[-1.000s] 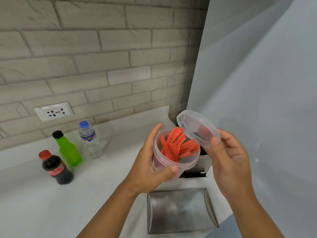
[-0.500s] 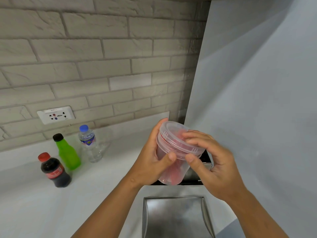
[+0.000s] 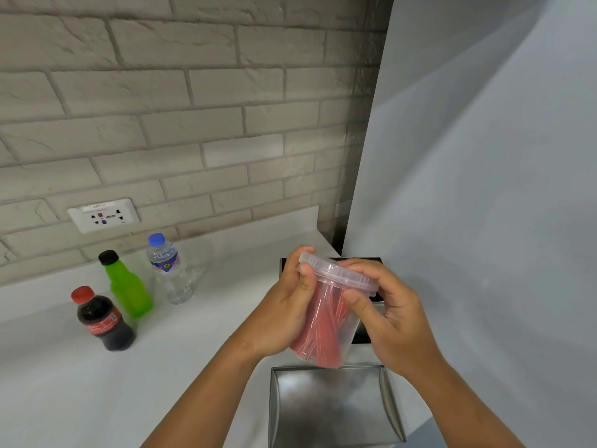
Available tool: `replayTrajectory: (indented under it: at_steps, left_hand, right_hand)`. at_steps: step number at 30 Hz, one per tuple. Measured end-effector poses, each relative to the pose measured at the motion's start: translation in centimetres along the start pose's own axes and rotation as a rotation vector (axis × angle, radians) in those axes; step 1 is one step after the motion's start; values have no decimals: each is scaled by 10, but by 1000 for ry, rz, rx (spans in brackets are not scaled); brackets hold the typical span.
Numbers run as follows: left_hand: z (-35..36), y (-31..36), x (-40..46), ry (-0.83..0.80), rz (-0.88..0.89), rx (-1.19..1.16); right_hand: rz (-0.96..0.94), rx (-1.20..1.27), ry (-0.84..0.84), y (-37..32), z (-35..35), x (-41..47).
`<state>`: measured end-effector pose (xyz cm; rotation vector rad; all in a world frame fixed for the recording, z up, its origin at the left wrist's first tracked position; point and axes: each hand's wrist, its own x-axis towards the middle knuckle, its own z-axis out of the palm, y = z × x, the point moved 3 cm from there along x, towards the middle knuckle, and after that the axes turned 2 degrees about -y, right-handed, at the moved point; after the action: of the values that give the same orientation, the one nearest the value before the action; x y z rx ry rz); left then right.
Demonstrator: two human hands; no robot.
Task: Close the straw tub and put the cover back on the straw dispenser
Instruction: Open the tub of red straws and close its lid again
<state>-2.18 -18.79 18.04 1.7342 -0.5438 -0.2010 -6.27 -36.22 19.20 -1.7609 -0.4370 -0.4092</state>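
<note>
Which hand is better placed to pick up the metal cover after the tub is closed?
Probably the right hand: the steel cover lies just below it, while the left hand wraps the clear straw tub.

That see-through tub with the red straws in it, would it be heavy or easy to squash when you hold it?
Probably light: the tub is thin clear plastic holding only red straws. Its walls likely flex if squeezed, though the left hand and right hand show no dent. The lid on top should stiffen the rim. Smooth plastic may be a little slippery.
</note>
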Motion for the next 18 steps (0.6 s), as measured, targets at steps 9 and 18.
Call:
replayTrajectory:
  at_steps: [9,18]
  left_hand:
    - [5,-19,-20,62,-125,-132]
    - [26,-47,-38,204,-344,-456]
  right_hand:
    - [60,19,123,13,10,-20]
    - [44,-90,151,15,12,-35]
